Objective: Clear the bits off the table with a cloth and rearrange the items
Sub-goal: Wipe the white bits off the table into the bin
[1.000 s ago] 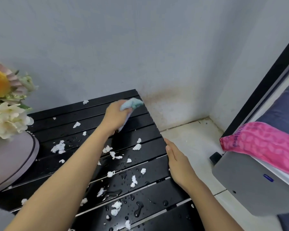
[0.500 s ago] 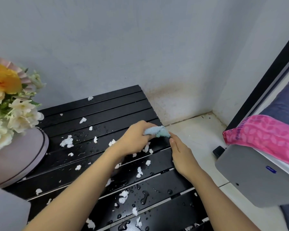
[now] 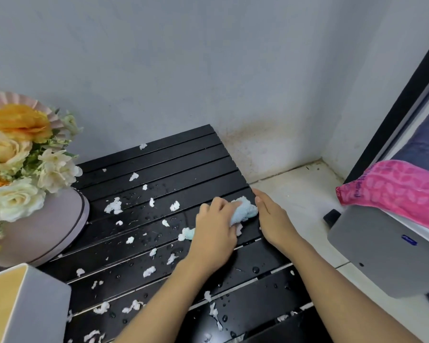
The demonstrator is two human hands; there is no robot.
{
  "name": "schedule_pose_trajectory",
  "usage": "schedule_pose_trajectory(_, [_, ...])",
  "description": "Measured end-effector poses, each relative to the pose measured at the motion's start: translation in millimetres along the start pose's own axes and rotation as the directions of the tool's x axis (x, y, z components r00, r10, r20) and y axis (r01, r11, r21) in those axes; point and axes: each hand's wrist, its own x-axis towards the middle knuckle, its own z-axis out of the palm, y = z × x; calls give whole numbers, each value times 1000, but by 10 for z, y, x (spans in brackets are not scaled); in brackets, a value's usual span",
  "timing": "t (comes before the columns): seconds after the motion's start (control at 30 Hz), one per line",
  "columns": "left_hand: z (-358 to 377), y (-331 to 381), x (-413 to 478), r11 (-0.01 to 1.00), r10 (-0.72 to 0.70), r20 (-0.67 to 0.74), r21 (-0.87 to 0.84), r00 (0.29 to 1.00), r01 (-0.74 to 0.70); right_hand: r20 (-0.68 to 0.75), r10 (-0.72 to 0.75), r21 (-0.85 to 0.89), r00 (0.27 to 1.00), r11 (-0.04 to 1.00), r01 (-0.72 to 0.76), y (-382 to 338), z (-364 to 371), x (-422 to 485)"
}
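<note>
1. At the lower left corner a grey box [image 3: 35, 308] is partly seen; its tan inner face is shown, but what is in it cannot be told.
2. A round lilac box [image 3: 50, 231] is set on the left of the black slatted table [image 3: 164, 169]; it is filled with cream and orange flowers [image 3: 18, 154].
3. White bits [image 3: 113, 206] and water drops are scattered over the slats, mostly across the middle and the near part.
4. The light blue cloth [image 3: 245, 211] is bunched near the table's right edge; it is gripped by the left hand [image 3: 214, 233], whose fingers are curled over it; a corner of the cloth is seen beneath the wrist side.
5. The right hand [image 3: 274, 217] is held flat with its fingers straight and together, just beside the table's right edge; its palm is touched by the cloth; nothing is grasped by it.
6. A small black object [image 3: 331, 217] is seen on the pale floor [image 3: 295, 189].
7. At the right a pink patterned packet [image 3: 396, 191] is laid on a grey unit [image 3: 386, 251].
</note>
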Motion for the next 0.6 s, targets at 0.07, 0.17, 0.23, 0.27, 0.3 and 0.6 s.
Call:
schedule_pose_trajectory(0.07, [7,24,-39,999,-35,2,-22,999,35,-11,10,79,1000,997,-10,-56,-27,-53])
schedule_pose_trajectory(0.17, [-83,15,62,982,-131,69,-128,989,139,-81,42,162,996,986,-28,-66,-136,-231])
schedule_pose_trajectory(0.23, [-126,53,94,974,-150,111,-151,982,166,-51,67,152,996,987,-59,15,-234,-461])
schedule_pose_trajectory(0.27, [-159,97,96,977,-147,107,-142,983,161,-13,74,141,997,987,-71,75,-275,-595])
schedule_pose_trajectory(0.3, [-215,127,95,971,-152,130,-165,980,173,31,80,134,996,987,-84,138,-316,-743])
schedule_pose_trajectory(0.6, [-492,-192,569,807,-403,216,-374,889,456,271,91,293,958,941,-171,235,-369,-1132])
